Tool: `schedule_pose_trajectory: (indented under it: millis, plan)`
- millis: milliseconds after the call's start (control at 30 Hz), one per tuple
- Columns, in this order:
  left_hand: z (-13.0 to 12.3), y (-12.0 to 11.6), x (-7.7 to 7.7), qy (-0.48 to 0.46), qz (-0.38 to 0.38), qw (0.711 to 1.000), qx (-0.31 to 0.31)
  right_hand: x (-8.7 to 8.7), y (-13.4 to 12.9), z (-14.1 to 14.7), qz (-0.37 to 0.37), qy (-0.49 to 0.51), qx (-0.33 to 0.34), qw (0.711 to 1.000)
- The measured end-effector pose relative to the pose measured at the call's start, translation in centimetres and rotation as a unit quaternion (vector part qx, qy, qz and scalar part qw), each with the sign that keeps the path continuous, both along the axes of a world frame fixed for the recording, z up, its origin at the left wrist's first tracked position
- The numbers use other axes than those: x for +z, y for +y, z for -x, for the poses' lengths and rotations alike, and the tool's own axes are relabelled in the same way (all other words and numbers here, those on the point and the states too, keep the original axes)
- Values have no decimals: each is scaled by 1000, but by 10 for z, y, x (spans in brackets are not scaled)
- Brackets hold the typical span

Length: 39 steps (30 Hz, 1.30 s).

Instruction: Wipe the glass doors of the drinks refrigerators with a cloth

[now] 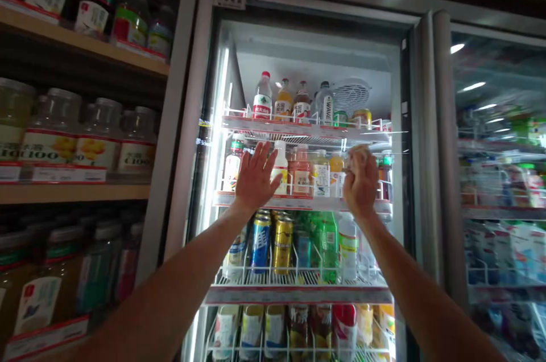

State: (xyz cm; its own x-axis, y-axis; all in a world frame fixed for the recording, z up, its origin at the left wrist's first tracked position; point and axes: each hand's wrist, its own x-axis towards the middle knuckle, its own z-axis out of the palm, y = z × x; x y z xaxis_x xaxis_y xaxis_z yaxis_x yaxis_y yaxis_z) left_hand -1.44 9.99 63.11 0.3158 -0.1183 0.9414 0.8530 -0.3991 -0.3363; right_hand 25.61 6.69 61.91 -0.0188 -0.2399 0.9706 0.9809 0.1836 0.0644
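My left hand (255, 179) is raised with its fingers spread, palm toward the glass door (298, 37) of a lit drinks fridge. It appears to lie flat on the glass, level with the second shelf. Further right, at about the same height, my right hand (362, 188) is closed around a crumpled pale cloth (357, 155), which looks pressed to the pane. Beyond the glass, bottles such as an orange juice bottle (301, 171) and cans such as a gold can (282, 245) stand on wire shelves. My right hand hides part of the second row.
To the left, a wooden shelf (85, 191) carries rows of bottled drinks. A metal frame (170, 168) borders the door on that side. On the right, a second glass-fronted fridge (499, 180) holds more drinks, beyond a vertical metal post (443, 151).
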Motion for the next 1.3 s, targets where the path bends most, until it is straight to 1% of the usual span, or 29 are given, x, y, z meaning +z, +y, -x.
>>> schedule_pose_trajectory:
  millis: [67, 133, 167, 200, 267, 333, 400, 500, 567, 633, 700, 733, 833, 900, 967, 1033, 1067, 1133, 1200, 1300]
  plan:
    - [0, 0, 0, 0, -2, 1000, -2, -9, 1, 29, 36, -69, 1, 997]
    - [1, 1, -1, 1, -4, 1000, -3, -13, 0, 44, 59, -115, 2, 992]
    - [1, 2, -1, 1, -5, 1000, -3, -12, 0, 44, 58, -111, 5, 992]
    - [1, 2, -1, 1, -7, 1000, -4, -9, 0, 40, 46, -83, 8, 995]
    - [0, 3, -2, -1, -10, 1000, -4, -1, 1, 26, 1, 7, 12, 1000]
    - [0, 4, -3, -3, -11, 1000, -6, 5, 4, 19, -31, 56, 13, 998]
    - [-1, 4, -3, -5, -8, 1000, -11, 3, 5, 26, -28, 23, 16, 999]
    - [-2, 4, -3, -11, -1, 1000, -22, -9, 4, 51, 29, -109, 22, 993]
    - [-2, 4, -3, -13, 1, 1000, -28, -14, 3, 62, 58, -150, 22, 987]
    - [-1, 4, -3, -11, 3, 999, -33, -13, 4, 65, 49, -114, 26, 992]
    - [1, 4, -3, -9, 4, 999, -38, -8, 6, 68, 31, -63, 37, 997]
    - [2, 3, -3, -8, 3, 999, -43, -5, 7, 70, 33, -53, 43, 997]
    - [-3, -2, 0, -28, -6, 996, -80, -4, 9, 85, 70, -76, 52, 993]
    - [-14, -9, 5, -68, -1, 989, -130, -7, 8, 96, 87, -90, 53, 991]
    - [-31, -17, 10, -97, 27, 977, -186, -11, 6, 101, 93, -96, 56, 989]
    - [-50, -25, 16, -88, 64, 971, -214, -14, 3, 98, 95, -112, 65, 987]
    - [-57, -27, 19, -75, 79, 972, -210, -15, 1, 94, 100, -126, 70, 984]
    - [-68, -29, 22, -54, 89, 979, -178, -17, -3, 80, 113, -155, 75, 979]
    - [-71, -29, 24, -50, 70, 986, -141, -17, -6, 63, 122, -168, 68, 976]
    - [-70, -27, 26, -39, 7, 993, -109, -17, -5, 38, 94, -124, 41, 987]
